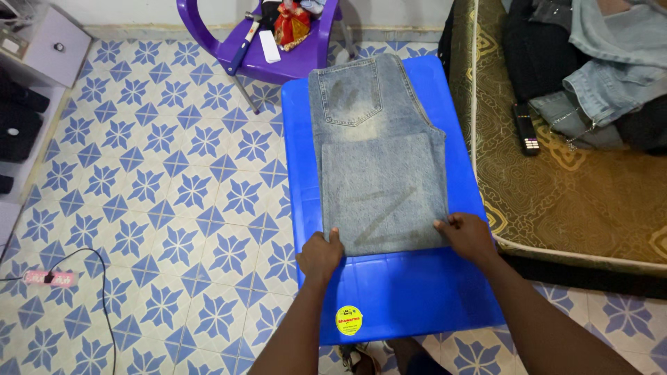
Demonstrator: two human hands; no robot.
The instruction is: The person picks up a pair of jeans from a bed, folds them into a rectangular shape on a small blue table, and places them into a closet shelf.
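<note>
A pair of light blue jeans (379, 160) lies folded lengthwise on a blue plastic table (410, 292), with the legs doubled back over the upper part and one back pocket showing at the far end. My left hand (320, 257) pinches the near left corner of the fold. At the near right corner, my right hand (469, 236) grips the edge of the same fold. Both hands rest at the jeans' near edge.
A purple plastic chair (278, 59) with small items stands beyond the table. To the right is a mattress (556, 201) with a patterned cover, piled clothes (597, 62) and a remote (526, 128). A power strip (48, 278) and cable lie on the tiled floor at left.
</note>
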